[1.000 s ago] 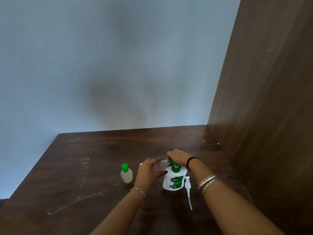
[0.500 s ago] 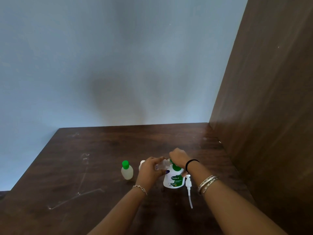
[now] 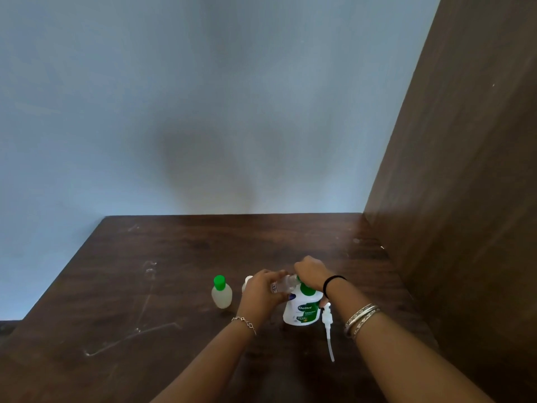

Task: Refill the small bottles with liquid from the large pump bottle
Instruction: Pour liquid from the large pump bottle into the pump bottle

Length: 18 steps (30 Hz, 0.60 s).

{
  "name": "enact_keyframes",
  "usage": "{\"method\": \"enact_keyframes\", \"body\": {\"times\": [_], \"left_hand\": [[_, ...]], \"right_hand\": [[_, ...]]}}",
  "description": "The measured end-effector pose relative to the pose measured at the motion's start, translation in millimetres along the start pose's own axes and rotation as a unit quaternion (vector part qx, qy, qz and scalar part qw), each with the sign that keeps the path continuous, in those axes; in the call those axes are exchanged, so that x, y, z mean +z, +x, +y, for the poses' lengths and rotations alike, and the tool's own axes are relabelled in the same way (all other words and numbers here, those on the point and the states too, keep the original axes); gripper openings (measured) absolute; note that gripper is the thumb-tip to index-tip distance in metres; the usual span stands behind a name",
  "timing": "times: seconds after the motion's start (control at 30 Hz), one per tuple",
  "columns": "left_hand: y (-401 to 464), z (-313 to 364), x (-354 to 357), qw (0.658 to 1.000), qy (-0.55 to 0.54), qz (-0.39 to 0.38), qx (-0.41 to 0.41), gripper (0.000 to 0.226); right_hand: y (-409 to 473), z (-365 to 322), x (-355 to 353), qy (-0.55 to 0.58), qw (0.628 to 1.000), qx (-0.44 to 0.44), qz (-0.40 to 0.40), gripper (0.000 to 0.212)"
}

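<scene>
Two hands busy: left hand (image 3: pixel 263 289) grips small clear plastic bottle (image 3: pixel 283 285), tilted; right hand (image 3: pixel 311 271) grips its green cap over white Dettol pump bottle (image 3: pixel 302 311) on dark wooden desk (image 3: pixel 174 286).

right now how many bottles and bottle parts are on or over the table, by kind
Small bottles: 3, a green-capped one, one mostly hidden behind the left hand, and a clear one held in the left hand
Large Dettol bottles: 1
Loose pump heads with tube: 1
Total: 5

The right hand works at the clear bottle's top.
</scene>
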<state>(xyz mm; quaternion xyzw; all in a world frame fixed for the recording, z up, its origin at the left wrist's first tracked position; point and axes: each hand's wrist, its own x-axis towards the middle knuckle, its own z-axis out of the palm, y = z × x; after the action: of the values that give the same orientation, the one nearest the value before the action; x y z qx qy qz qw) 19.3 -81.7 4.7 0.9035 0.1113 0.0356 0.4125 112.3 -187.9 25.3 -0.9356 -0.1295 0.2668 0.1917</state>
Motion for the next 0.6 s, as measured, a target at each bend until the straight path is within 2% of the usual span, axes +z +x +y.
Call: {"method": "enact_keyframes", "body": {"times": [0.13,0.27,0.33,0.5,0.6], "left_hand": [[-1,1,-1,1.0,-0.008,-0.011,0.005,0.056],[0,1,-2,1.0,-0.003,-0.005,0.01,0.057],[-1,0,-1,1.0,0.005,-0.005,0.009,0.057],[-1,1,-2,1.0,0.001,-0.007,0.011,0.057],[0,2,-4,1.0,0.002,-0.009,0.012,0.056]], "right_hand": [[-1,-2,-8,0.084,0.996,0.008,-0.018,0.03],[2,3,0,0.035,0.999,-0.008,0.005,0.027],[6,5,6,0.047,0.999,0.008,0.025,0.03],[4,2,-3,0.044,0.999,-0.002,-0.015,0.033],[6,2,0,0.039,0.999,0.008,-0.001,0.035]]}}
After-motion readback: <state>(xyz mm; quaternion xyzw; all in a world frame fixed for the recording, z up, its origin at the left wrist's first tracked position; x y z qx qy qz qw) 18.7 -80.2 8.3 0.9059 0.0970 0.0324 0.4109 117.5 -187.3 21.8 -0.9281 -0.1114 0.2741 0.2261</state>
